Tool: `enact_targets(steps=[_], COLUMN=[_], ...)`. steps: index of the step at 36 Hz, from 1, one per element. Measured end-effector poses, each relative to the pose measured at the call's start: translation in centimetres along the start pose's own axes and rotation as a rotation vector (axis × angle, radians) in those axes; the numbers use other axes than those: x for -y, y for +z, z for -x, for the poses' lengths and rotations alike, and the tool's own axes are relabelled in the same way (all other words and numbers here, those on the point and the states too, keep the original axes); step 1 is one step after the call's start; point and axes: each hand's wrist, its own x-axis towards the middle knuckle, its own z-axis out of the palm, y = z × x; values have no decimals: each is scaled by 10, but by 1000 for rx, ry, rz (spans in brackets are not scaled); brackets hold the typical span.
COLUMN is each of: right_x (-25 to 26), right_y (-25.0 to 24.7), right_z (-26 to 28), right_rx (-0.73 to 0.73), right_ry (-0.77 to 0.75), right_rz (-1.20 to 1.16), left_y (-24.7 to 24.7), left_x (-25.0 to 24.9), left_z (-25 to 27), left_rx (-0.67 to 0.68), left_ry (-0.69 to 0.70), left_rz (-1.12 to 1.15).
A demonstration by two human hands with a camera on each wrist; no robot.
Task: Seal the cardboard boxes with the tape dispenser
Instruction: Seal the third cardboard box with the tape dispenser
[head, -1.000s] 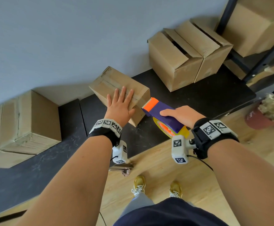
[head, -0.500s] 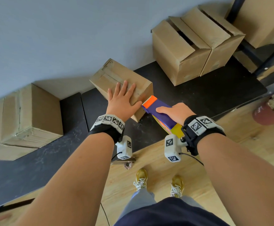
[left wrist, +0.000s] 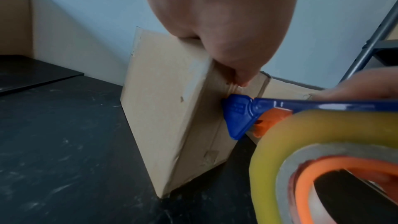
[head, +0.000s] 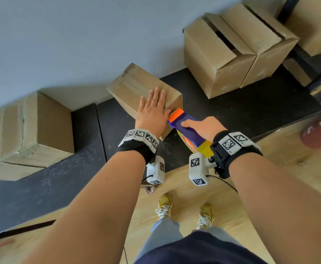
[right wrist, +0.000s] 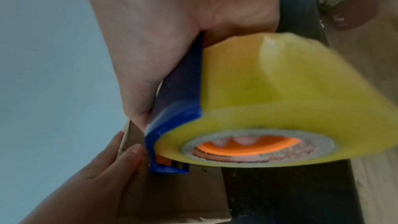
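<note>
Head view shows a small cardboard box [head: 136, 86] on a dark floor mat [head: 232, 115], close to a grey wall [head: 79, 35]. On top of this box lies the left hand [head: 153, 111], flat, its fingers [head: 156, 95] straight and pressing the cardboard, the thumb at the box's near edge. Just right of that thumb, the tape dispenser [head: 186, 128] meets the near upper edge of the box with its orange and blue front end; the left wrist view shows the blue nose touching the box's near face right under the thumb. The right hand [head: 203, 128] grips the dispenser's blue body, fingers curled round it, with the yellow tape roll [right wrist: 290, 100] under the palm. Right of the box and apart from it stand two more cardboard boxes [head: 232, 54] side by side, their top flaps not taped. Left of the box, also apart, sits a larger taped carton [head: 31, 130] against the wall.
</note>
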Motion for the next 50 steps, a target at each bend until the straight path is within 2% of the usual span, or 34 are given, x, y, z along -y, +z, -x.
enact_targets(steps=[8,12,14,21,24,27,32,42,46,50], right_x=[11,14,13,20,22,11,-4,7,8,13], right_y=[-13,-18,-18,-26,-26,-23,-19,-35,-38,-41], right_z=[4,5,6,10,9,10,8,19,26,35], right_rx=[57,198,215,248,226,132,108,21,4,-16], right_ry=[8,14,10,-1,-17,14,64,18,16,4], right_rz=[-73,-185,-207,-95,-6,96,-10,-28,-35,-54], left_y=[0,2,2,2,5,6,6,1,-7,-26], left_x=[-5,-6,-6,-5,-5,-6,-8,-14,-16,-12], left_z=[-3,-2,-1,-2,-2,-3,-4,2,2,5], left_rx=[-3,-8,-12,-5,-25,-32,-42,-16,36,2], left_ry=[-13,-20,-20,-48,-52,-53,-52,-122,-175,-238], left_rz=[-1,5,9,57,44,16,-9,63,162,456])
